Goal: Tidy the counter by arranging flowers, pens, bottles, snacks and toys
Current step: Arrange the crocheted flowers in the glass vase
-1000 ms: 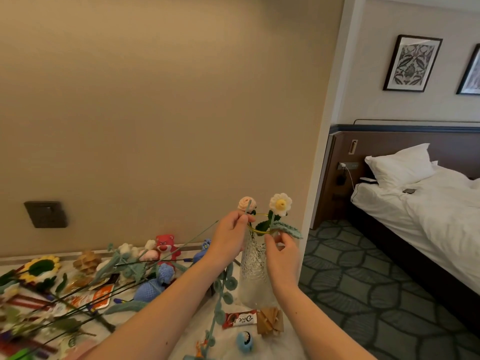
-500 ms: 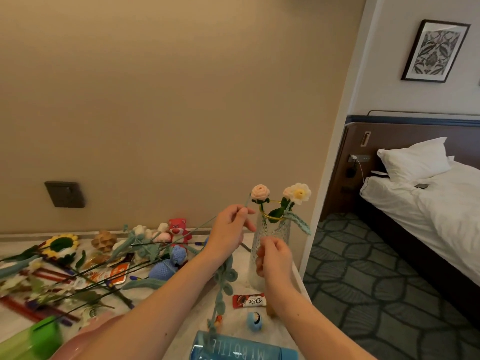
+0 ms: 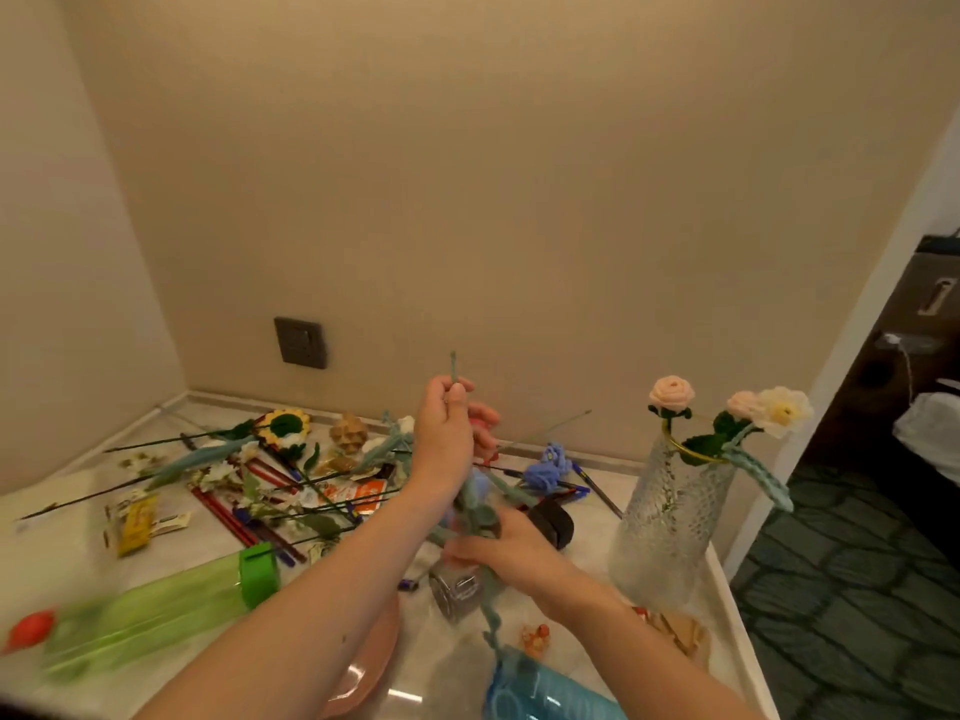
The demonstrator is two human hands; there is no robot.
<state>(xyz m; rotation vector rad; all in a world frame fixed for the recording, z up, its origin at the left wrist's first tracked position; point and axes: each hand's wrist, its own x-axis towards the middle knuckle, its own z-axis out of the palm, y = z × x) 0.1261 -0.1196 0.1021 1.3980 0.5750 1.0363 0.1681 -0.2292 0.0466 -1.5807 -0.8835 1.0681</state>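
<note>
Left hand [image 3: 448, 433] raised away from the vase [image 3: 670, 532], now pinching the top of the leafy green stem [image 3: 470, 504] upright. Right hand [image 3: 498, 545] dropped from the vase rim, now grasping the stem lower down, over the desk [image 3: 597, 532]. Both well left of the vase now.

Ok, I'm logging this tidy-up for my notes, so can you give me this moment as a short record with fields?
setting: marble-look counter against a beige wall
left hand: left hand raised, pinching the upper end of a green crochet stem
right hand: right hand lower down, gripping the same stem among its leaves
vase: textured glass vase upright at the counter's right, holding pink and white crochet flowers
loose items: sunflower, pens, snack packets, green bottle lying on its side
progress: most items not yet sorted
</note>
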